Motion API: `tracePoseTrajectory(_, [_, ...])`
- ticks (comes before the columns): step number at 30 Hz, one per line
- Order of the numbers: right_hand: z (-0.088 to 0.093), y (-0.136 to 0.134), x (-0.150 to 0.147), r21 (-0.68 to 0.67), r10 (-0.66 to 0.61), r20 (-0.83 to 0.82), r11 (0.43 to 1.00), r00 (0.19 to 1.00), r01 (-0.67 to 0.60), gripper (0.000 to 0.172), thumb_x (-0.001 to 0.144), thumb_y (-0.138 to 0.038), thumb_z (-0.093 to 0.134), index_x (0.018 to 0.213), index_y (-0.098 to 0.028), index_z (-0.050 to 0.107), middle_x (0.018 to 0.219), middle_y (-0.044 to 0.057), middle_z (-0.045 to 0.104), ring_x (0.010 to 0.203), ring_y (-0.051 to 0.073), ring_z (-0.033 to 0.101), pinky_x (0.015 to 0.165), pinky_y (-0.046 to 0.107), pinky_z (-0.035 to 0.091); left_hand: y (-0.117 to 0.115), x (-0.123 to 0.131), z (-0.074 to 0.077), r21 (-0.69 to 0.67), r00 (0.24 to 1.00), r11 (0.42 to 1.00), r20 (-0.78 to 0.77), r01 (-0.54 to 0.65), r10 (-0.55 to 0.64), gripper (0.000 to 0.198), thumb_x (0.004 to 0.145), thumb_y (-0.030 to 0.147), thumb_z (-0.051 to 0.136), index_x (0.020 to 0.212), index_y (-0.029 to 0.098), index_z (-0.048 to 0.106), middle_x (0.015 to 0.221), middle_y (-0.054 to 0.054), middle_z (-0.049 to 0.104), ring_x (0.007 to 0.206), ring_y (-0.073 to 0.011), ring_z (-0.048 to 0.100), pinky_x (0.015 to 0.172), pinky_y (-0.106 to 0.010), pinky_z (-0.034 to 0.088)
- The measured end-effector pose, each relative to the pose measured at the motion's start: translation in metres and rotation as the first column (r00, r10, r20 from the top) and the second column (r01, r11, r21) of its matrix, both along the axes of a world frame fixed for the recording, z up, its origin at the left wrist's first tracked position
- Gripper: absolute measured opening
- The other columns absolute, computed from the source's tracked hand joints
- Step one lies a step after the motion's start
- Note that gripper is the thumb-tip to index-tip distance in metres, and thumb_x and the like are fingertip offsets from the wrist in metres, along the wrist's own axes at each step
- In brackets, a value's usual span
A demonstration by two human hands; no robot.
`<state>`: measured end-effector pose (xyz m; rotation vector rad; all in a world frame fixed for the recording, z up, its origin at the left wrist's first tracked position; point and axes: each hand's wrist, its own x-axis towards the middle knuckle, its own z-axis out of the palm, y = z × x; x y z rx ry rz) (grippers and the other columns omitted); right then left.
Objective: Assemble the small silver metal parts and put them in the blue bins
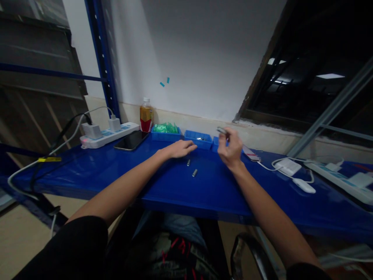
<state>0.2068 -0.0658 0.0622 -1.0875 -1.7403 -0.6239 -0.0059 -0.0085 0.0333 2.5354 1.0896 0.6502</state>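
My right hand (pixel 230 149) is raised above the blue table (pixel 171 186), its fingers closed on a small metal part (pixel 222 130) that looks slim and greyish. Lower, close to the tabletop, my left hand (pixel 181 149) has its fingers stretched out and holds nothing I can see. Just right of it lie two small silvery metal cylinders, a nearer one (pixel 194 172) and a farther one (pixel 188 162). Behind the hands stands a blue bin (pixel 201 144) with some metal pieces inside. Another blue bin (pixel 215 144) is partly hidden by my right hand.
Along the wall at left are a bin of green plastic bags (pixel 166 136), a drink bottle (pixel 146 115), a dark phone (pixel 131 140) and a power strip (pixel 110 135). At right lie another phone (pixel 251 153), a white charger with cables (pixel 288 167) and a second power strip (pixel 338 179).
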Motion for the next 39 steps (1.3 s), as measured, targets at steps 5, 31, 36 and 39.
tracePoseTrajectory(5, [0.013,0.004,0.011,0.091,-0.099,-0.149,0.989,0.984,0.113,0.039,0.097,-0.038,0.022,0.111,-0.018,0.052,0.077,0.006,0.058,0.068,0.017,0.057,0.068,0.031,0.042,0.002,-0.009,-0.001,-0.173,0.981,0.979,-0.137,0.112,-0.136,0.041,0.068,0.046,0.068,0.100,0.021,0.068,0.091,-0.003,0.066,0.079,-0.0159,0.060,0.066,-0.021,0.043])
tracePoseTrajectory(31, [-0.038,0.013,-0.031,-0.685,0.136,0.230,0.726,0.964,0.060,0.032,0.088,-0.043,0.052,0.112,-0.023,0.056,0.087,0.004,0.069,0.074,0.018,0.062,0.060,0.025,0.034,0.013,-0.007,-0.004,0.152,1.000,0.988,0.018,0.011,-0.014,0.024,0.079,0.037,0.062,0.088,0.015,0.063,0.078,-0.004,0.067,0.070,-0.0147,0.061,0.063,-0.022,0.043])
tracePoseTrajectory(36, [-0.038,0.014,-0.031,-0.655,0.102,0.221,0.752,0.970,0.070,0.025,0.089,-0.041,0.049,0.104,-0.023,0.058,0.085,0.004,0.068,0.073,0.017,0.061,0.059,0.025,0.032,0.007,0.000,-0.003,0.129,0.993,0.990,0.097,0.056,-0.069,0.023,0.082,0.036,0.060,0.089,0.014,0.063,0.075,-0.004,0.067,0.070,-0.0144,0.062,0.065,-0.022,0.043])
tracePoseTrajectory(39, [-0.039,0.014,-0.031,-0.649,0.082,0.217,0.757,0.973,0.081,0.024,0.091,-0.041,0.046,0.097,-0.022,0.060,0.084,0.005,0.068,0.075,0.018,0.061,0.060,0.025,0.033,0.004,0.002,-0.002,0.175,0.994,0.984,0.100,0.021,-0.039,0.025,0.084,0.037,0.057,0.094,0.015,0.062,0.076,-0.003,0.067,0.071,-0.0149,0.062,0.066,-0.023,0.043])
